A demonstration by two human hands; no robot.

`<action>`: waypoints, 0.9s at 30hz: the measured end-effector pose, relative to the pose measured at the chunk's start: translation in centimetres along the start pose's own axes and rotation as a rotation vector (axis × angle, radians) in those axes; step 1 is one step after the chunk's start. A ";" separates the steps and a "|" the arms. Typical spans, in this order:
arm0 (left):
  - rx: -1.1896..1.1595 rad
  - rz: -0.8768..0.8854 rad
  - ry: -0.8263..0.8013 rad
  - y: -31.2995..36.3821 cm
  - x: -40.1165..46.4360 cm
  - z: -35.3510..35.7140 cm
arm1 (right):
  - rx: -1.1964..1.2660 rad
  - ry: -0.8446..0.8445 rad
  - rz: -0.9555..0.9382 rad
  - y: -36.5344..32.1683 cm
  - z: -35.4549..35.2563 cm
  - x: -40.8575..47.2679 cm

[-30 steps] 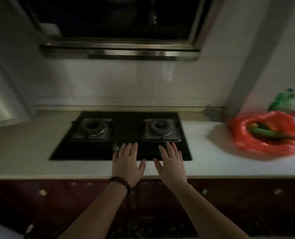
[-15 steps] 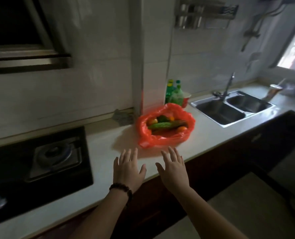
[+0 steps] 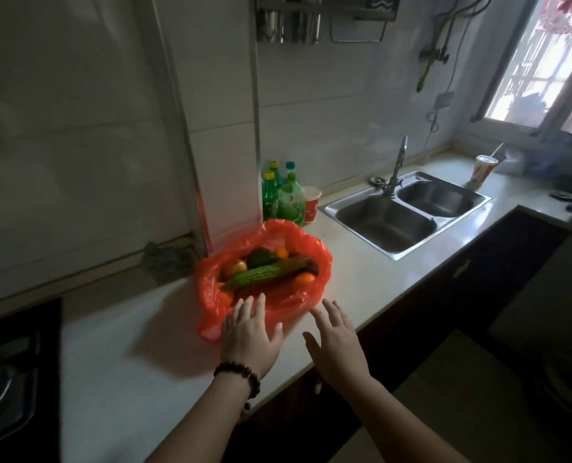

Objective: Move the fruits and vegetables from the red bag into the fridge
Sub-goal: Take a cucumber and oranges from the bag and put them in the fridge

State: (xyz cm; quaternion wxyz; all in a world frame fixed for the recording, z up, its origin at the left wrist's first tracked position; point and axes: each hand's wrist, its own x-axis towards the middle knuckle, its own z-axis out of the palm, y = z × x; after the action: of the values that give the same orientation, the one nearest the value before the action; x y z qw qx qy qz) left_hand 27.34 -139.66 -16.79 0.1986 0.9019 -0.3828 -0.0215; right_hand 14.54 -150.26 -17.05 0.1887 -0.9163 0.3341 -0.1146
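Both hands are flat w/ fingers straight and hold nothing: left hand point(image 3: 249, 339) is at the near edge of the red bag point(image 3: 264, 279), right hand point(image 3: 336, 345) just right of it. Bag sits open on the counter point(image 3: 127, 345) left of the sink point(image 3: 408, 212), w/ a green gourd point(image 3: 261, 274) and oranges point(image 3: 304, 281) inside.

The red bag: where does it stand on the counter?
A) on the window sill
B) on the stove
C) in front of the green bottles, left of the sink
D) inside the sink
C: the red bag sits open on the counter just in front of the green bottles, with the sink to its right.
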 end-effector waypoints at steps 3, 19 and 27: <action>-0.036 -0.046 0.000 0.1 5.0 2.2 | -0.043 -0.046 -0.055 1.5 0.6 5.4; 0.313 -0.181 -0.251 -0.2 19.1 8.1 | -0.095 -0.323 -0.195 4.5 5.4 21.2; 0.397 -0.259 -0.176 -0.7 20.6 9.8 | -0.165 -0.486 -0.216 9.2 5.9 22.0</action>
State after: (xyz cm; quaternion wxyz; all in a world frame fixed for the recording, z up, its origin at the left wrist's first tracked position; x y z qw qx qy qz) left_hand 40.51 -156.96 -23.70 -0.0211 0.9595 -0.2765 -0.0497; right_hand 27.84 -169.57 -24.40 0.1749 -0.9595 0.1876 0.1167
